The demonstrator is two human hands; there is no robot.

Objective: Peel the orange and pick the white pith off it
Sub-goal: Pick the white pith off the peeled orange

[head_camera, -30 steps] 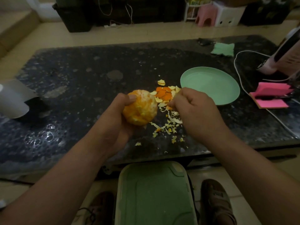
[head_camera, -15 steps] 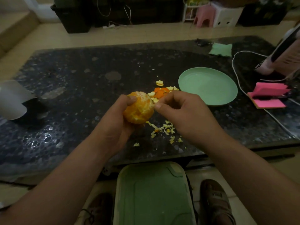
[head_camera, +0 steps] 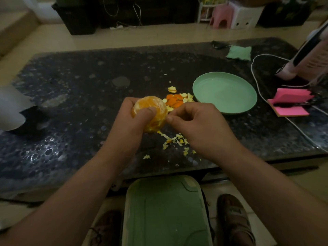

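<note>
Nearest the viewer, a green plastic panel [head_camera: 166,210] lay below the table edge, with a sandalled foot [head_camera: 234,221] just to its right. Both forearms reached forward over the dark speckled table [head_camera: 71,103].

The left hand [head_camera: 131,125] gripped the orange [head_camera: 156,110], fingers curled behind it and thumb laid across its front. The fruit was held above the table top, near the middle of the view, with most of its rind already off and pale patches on its flesh. The right hand [head_camera: 200,125] was close against it, fingers curled, with thumb and forefinger pinched at the orange's right flank. What lay between the two tips was too small to tell.

Below and between the hands, pith scraps [head_camera: 177,141] were scattered on the table. Just beyond the orange lay a heap of peel pieces [head_camera: 174,101]. To its right stood a green plate [head_camera: 248,107], and farther right a pink notepad [head_camera: 291,102] beside a white cable [head_camera: 257,82]. A green cloth [head_camera: 239,52] lay near the far edge. A pink stool [head_camera: 220,16] stood on the floor beyond.
</note>
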